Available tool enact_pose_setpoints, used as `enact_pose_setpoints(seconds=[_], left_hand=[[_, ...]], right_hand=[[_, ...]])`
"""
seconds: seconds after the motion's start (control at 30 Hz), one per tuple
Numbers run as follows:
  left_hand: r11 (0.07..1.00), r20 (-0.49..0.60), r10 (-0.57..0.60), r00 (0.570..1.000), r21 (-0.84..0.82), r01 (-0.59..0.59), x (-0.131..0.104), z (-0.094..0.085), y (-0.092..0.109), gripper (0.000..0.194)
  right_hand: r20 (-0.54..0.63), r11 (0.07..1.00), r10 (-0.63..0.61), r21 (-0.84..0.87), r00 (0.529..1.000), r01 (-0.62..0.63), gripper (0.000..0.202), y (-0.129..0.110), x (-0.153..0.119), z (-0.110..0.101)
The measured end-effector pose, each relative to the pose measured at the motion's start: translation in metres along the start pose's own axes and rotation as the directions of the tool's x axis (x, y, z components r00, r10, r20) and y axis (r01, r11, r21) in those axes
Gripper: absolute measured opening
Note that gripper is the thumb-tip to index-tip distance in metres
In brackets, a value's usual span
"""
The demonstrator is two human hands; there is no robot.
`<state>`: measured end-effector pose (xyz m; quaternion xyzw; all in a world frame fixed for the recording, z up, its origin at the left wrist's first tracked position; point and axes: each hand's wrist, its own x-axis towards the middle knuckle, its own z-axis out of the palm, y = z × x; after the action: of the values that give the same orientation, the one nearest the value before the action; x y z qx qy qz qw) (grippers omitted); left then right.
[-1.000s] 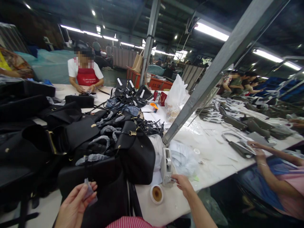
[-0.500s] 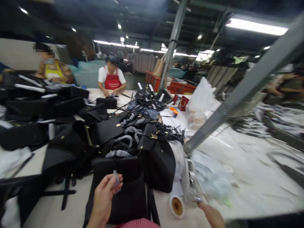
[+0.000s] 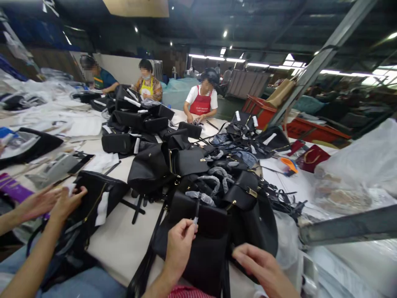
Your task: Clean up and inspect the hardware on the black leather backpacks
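Note:
A black bag (image 3: 203,240) lies at the table's front edge, close to my body. My left hand (image 3: 181,244) pinches the wrapped end of a narrow dark strap (image 3: 197,207) over this bag. To its right hovers my right hand (image 3: 259,263), fingers curled together; whether something small is between them cannot be made out. Beyond it stands another black bag (image 3: 259,215) with a gold clasp. Wrapped handles (image 3: 211,180) rest behind the near bag.
At the left, a nearby person's hands (image 3: 63,203) work at a black zippered bag (image 3: 97,194). Bags are heaped mid-table. A slanting metal post (image 3: 350,227), a dispenser (image 3: 307,273) and plastic bags stand right. People sit across the table.
The view has swung left, bringing a neighbour's hands into sight. My right hand has moved from the dispenser towards the near bag. My left hand still pinches the strap end.

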<state>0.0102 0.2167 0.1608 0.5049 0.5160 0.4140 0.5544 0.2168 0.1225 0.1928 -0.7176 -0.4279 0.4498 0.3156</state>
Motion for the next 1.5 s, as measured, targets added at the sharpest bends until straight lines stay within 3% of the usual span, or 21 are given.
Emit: enact_pose_setpoints(seconds=[0.1,0.2,0.37,0.6,0.7,0.83,1.0,1.13,1.3,1.5], left_hand=[[0.983,-0.013,0.115,0.993,0.143,-0.112,-0.004,-0.003,0.002,0.019],[0.958,-0.039,0.21,0.977,0.206,-0.198,-0.007,-0.005,0.005,0.017],[0.932,-0.032,0.297,0.954,0.228,-0.283,-0.011,-0.006,0.005,0.021],[0.956,-0.056,0.227,0.972,0.201,-0.212,-0.015,-0.008,0.002,0.016],[0.966,-0.098,0.205,0.974,0.179,-0.185,-0.017,-0.008,-0.003,0.018],[0.945,-0.122,0.277,0.953,0.214,-0.248,-0.018,-0.009,-0.01,0.031],[0.914,-0.093,0.347,0.933,0.254,-0.315,-0.018,-0.012,-0.007,0.024],[0.956,-0.073,0.225,0.971,0.207,-0.206,-0.016,-0.012,0.001,0.016],[1.0,-0.026,0.014,1.0,-0.021,-0.014,-0.011,-0.01,0.0,0.015],[0.99,-0.022,-0.043,0.999,-0.135,0.039,-0.007,-0.006,-0.003,0.018]], right_hand=[[0.127,0.989,-0.133,0.075,0.983,0.124,0.03,-0.064,0.028,0.035],[0.138,0.985,-0.174,0.007,0.975,0.175,0.026,-0.086,0.05,0.062],[0.093,0.967,-0.158,-0.187,0.983,0.173,0.031,-0.068,0.069,0.075],[0.025,0.944,-0.198,-0.263,0.98,0.197,0.036,-0.061,0.07,0.084],[0.01,0.944,-0.199,-0.265,0.98,0.194,0.036,-0.061,0.07,0.087],[0.04,0.958,-0.191,-0.212,0.981,0.195,0.037,-0.06,0.071,0.086],[0.055,0.97,-0.173,-0.165,0.983,0.18,0.036,-0.059,0.072,0.087],[0.076,0.973,-0.187,-0.119,0.979,0.196,0.034,-0.057,0.071,0.086],[0.064,0.96,-0.178,-0.207,0.982,0.188,0.025,-0.056,0.066,0.082],[0.035,0.949,-0.168,-0.265,0.985,0.172,0.026,-0.055,0.064,0.08]])
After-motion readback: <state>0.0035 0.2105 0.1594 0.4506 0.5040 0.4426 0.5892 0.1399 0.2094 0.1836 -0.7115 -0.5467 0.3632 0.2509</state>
